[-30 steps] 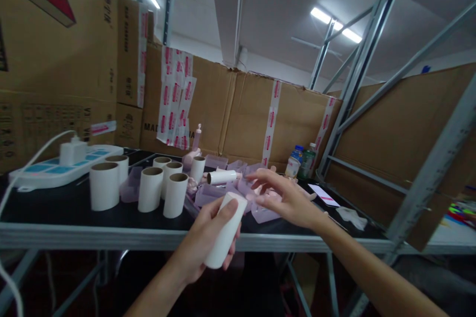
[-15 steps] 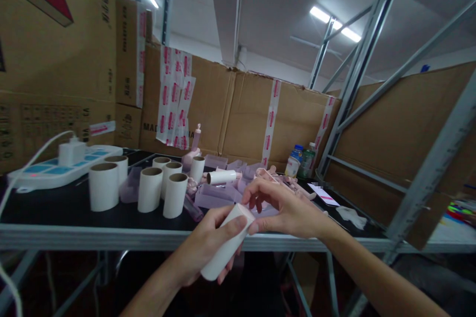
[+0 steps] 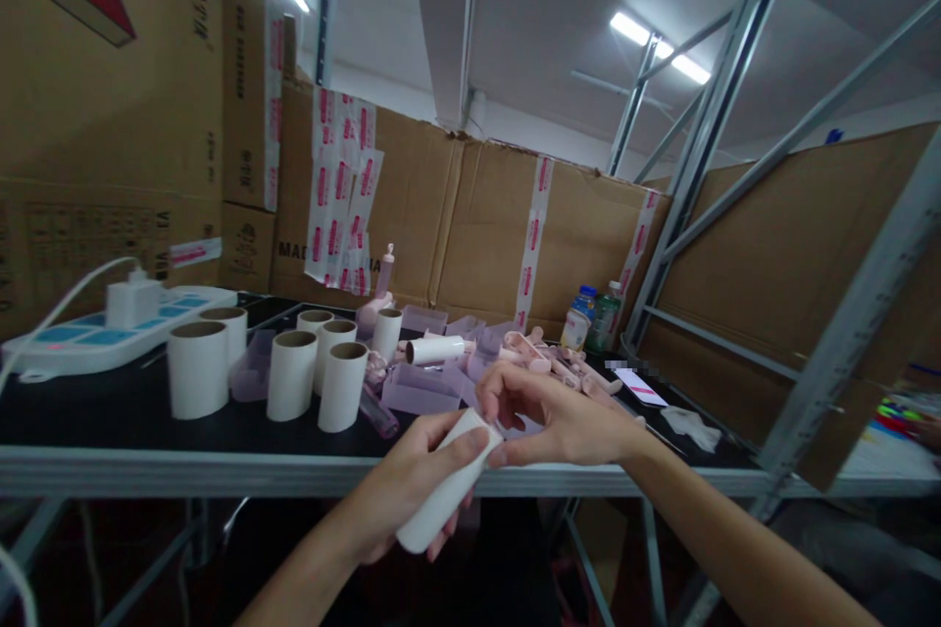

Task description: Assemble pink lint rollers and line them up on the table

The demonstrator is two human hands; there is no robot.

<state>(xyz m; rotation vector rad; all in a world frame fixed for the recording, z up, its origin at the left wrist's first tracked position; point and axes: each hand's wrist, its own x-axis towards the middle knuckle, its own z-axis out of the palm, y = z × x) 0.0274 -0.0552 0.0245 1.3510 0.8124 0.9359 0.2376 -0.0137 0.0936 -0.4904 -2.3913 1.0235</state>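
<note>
Change since half a second ago: right hand (image 3: 563, 421) stays at the top end of the white cardboard-core roll (image 3: 448, 482); fingers look a little more curled over the end. Left hand (image 3: 412, 490) keeps the same grasp. The view has shifted slightly, so the table things sit a bit lower and further left in the picture.

Change since a second ago: right hand was then spread in the air above the pink parts, apart from the roll; now it is at the roll's end.

Roll, place: in front of the near edge of the black table top (image 3: 110, 416), below table level, right of centre.

Roll, axis: long axis tilted, lower end near-left, upper end far-right, pointing toward the right hand.

Left hand grip: fingers wrapped about the roll's middle, thumb pressed along its upper side.

Right hand grip: thumb and fingertips gathered at the roll's upper end; whether they pinch the rim or something small there, cannot tell.

Table, left: white power strip with blue sockets (image 3: 110, 338), charger plugged in.

Table, middle: upright white rolls (image 3: 294, 375), standing in a loose group.

Table, right of those: pale purple plastic trays (image 3: 422, 392) and pink plastic parts (image 3: 559, 367), heaped.

Far right: two bottles (image 3: 592, 318) against the brown cardboard wall (image 3: 470, 225).
</note>
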